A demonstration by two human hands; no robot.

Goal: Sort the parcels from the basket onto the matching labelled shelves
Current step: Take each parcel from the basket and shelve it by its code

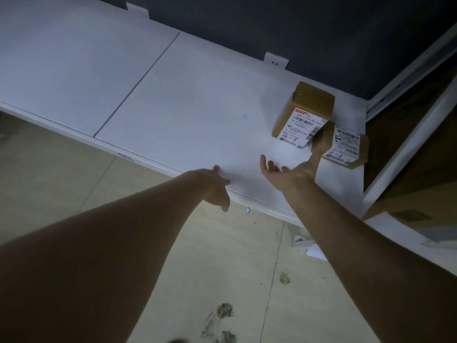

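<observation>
Two brown cardboard parcels are sitting at the far right of a smooth white flat shelf (185, 107). The larger boxy taped brown cardboard parcel (305, 105) is standing farther back, and the smaller flat brown cardboard parcel (362, 154) is lying just beside it, nearer and to the right. Each is carrying one white printed paper label with barcodes and a handwritten "4-3". The right hand (289, 172) is reaching over the shelf palm up, fingers spreading wide and holding nothing; one digit is stretching towards the smaller parcel, though contact cannot be told. The left hand (212, 184) is resting on the shelf's near edge, fingers relaxed and holding nothing. One thin dark seam (138, 82) is dividing the shelf into two panels, above stained beige floor tiles (222, 268).
</observation>
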